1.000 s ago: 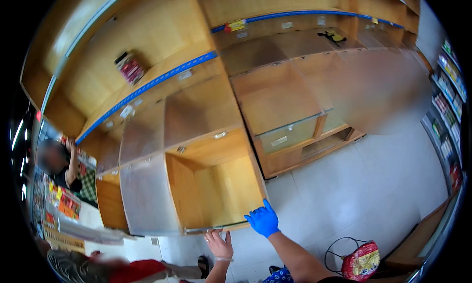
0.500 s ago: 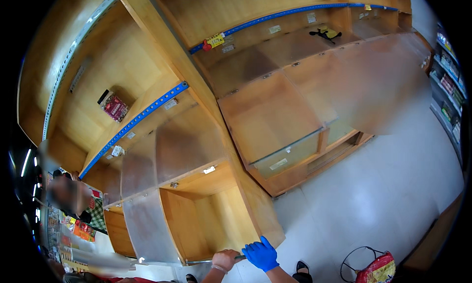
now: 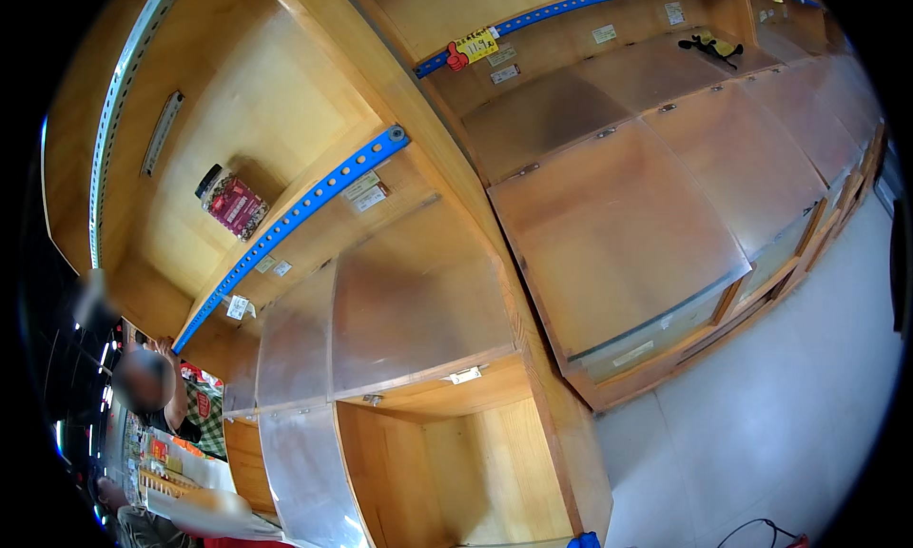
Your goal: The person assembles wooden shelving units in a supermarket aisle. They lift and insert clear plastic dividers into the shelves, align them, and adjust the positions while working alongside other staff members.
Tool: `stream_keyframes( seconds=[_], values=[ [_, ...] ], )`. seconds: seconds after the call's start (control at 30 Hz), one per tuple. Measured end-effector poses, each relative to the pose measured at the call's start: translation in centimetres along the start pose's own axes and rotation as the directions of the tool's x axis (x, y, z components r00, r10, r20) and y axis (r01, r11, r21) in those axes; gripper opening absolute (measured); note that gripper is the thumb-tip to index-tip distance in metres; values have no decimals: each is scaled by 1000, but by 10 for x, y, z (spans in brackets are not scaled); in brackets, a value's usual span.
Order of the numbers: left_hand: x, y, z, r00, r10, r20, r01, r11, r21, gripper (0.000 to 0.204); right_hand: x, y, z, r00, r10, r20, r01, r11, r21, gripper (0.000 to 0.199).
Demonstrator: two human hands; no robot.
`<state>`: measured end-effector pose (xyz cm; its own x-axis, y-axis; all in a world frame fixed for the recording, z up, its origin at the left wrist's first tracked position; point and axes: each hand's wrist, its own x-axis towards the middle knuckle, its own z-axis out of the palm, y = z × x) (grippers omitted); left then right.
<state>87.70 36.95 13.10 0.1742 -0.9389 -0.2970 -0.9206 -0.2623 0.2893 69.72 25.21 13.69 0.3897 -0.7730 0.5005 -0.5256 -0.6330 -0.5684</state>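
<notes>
Wooden bin (image 3: pixel 475 472), the open compartment low in the shelving unit, is sitting right in front of me at the bottom of the view, and it is showing nothing but bare plywood inside. I am seeing only a sliver of my blue-gloved right hand (image 3: pixel 584 540) at the lower edge, just beside the bin's right-hand upright; whether it is clenched, slack or gripping anything I cannot tell (too little of it is showing). My left hand is not showing at all.

Judging from how things are lying, the emptying looks largely done: the neighbouring bins under their clear lids (image 3: pixel 418 301) are also looking empty, and so is the larger row (image 3: pixel 618 234) to the right. What seems left is small: a dark-lidded jar (image 3: pixel 233 203) standing alone on the upper shelf behind the blue rail (image 3: pixel 304 210), and a black-and-yellow object (image 3: pixel 709 46) lying on the far lids. Another person (image 3: pixel 181 405) is working at the far left, well apart from me.
</notes>
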Motion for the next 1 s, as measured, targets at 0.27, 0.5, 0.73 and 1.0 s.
stream_keyframes(
  seconds=[0.27,0.5,0.73,1.0],
  values=[
    [-17,-2,24,998,64,-4,-64,994,88,27,-20,2,36,997,63,-50,-64,998,-7,35],
    [-14,14,23,944,88,-319,-41,988,152,35,-12,-2,36,988,21,-152,-12,998,58,39],
    [-17,8,35,994,-24,-104,42,984,172,36,-40,4,54,918,287,-273,-224,945,238,43],
    [11,2,3,997,47,-56,-42,995,87,36,2,0,21,918,277,-284,-244,959,147,31]
  ],
)
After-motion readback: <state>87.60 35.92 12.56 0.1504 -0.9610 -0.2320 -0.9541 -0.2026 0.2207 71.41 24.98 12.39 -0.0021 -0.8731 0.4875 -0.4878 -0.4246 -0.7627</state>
